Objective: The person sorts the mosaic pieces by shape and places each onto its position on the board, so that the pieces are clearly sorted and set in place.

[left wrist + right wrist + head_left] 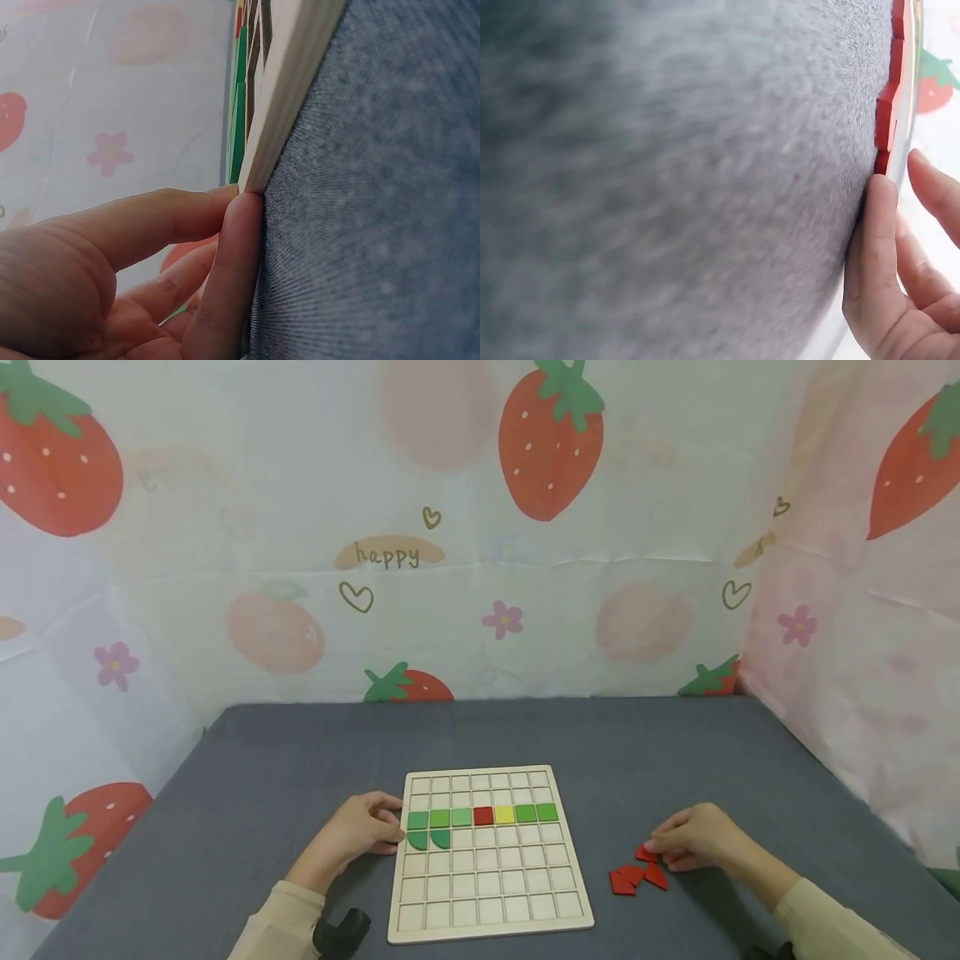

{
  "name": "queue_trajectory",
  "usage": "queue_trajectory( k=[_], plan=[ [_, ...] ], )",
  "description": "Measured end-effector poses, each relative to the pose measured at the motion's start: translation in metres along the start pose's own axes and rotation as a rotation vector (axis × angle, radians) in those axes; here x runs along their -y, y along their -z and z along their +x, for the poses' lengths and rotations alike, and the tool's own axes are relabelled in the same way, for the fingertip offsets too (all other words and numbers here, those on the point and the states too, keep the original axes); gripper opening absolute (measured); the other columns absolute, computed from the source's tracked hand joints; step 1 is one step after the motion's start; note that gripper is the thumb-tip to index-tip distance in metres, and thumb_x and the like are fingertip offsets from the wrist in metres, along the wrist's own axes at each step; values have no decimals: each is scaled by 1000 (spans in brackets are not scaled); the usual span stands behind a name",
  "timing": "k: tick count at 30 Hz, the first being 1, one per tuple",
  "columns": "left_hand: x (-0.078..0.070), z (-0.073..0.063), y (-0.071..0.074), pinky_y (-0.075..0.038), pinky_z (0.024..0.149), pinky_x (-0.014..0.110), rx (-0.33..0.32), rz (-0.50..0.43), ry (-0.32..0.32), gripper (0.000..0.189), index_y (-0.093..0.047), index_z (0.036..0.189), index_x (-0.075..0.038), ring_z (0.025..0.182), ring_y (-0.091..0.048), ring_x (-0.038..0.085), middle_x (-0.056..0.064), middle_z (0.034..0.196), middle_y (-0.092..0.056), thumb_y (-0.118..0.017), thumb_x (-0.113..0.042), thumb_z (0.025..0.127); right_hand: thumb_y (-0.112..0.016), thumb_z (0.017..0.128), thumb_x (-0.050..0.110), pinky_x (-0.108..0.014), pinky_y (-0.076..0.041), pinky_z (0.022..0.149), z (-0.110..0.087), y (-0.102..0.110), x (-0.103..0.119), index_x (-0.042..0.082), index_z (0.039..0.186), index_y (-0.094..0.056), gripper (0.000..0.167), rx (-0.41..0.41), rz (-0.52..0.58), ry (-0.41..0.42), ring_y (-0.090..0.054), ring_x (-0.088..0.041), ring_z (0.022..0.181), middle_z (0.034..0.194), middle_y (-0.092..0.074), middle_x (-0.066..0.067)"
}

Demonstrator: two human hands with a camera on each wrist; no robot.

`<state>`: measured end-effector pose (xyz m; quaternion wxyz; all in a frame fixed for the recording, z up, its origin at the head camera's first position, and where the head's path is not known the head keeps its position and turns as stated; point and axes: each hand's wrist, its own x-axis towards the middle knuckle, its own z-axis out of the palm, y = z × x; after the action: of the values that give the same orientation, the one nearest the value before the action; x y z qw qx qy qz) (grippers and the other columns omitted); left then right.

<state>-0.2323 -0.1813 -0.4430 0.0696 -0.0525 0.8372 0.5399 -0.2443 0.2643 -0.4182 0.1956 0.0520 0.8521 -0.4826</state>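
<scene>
A pale wooden grid board (495, 928) lies flat on the dark grey cloth. Coloured square tiles, mostly green with one red tile (483, 816) and one yellow tile (505, 814), fill a row. Below that row at its left end sit two dark green rounded pieces (440, 838). My left hand (365, 827) rests its fingertips against the board's left edge; in the left wrist view the thumb and a finger meet that edge. At the right, my right hand (693, 837) touches a red piece (642, 853), its thumb apart from the fingers in the right wrist view.
Several more flat red pieces (622, 883) lie close together right of the board. The grey-covered table (300, 752) reaches back to a white curtain (300, 510) printed with strawberries. A black strap (342, 933) is at the left wrist.
</scene>
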Motion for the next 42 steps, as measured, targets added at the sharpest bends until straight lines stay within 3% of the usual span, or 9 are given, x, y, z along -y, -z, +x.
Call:
queue_trajectory(
  k=[4,7,16,23,42],
  plan=[
    [0,0,0,-61,65,33,5,-8,4,49,-56,127,9,71,-63,17,12,88,-60,-71,7,81,-82,79,9,-32,-63,69,2,-4,3,-9,104,-73,32,32,-15,71,-70,-11,72,84,-77,-6],
    [0,0,0,-61,65,33,15,-11,10,49,-56,128,9,72,-64,17,12,88,-60,-71,7,81,-82,78,8,-33,-63,70,3,-6,5,-8,102,-74,30,21,-35,70,-71,-12,75,86,-77,-7],
    [-1,-1,0,-61,65,33,-1,-4,6,49,-57,127,9,71,-63,17,12,88,-60,-71,7,81,-89,72,17,-30,-61,62,0,-16,12,1,86,-77,25,-71,-225,82,-64,-11,66,75,-71,-1],
    [0,-1,1,-61,65,32,-16,8,3,48,-57,126,9,70,-63,16,12,87,-60,-72,7,81,-88,71,15,-30,-59,60,-1,-24,17,3,79,-75,20,-109,-301,82,-65,-11,62,71,-71,0],
    [-1,-3,2,-61,66,33,23,0,-11,50,-55,129,10,71,-64,18,13,89,-60,-71,6,82,-77,79,-2,-34,-62,67,2,-23,23,-7,92,-74,14,6,-153,125,-69,-14,70,80,-74,-5]
  ],
)
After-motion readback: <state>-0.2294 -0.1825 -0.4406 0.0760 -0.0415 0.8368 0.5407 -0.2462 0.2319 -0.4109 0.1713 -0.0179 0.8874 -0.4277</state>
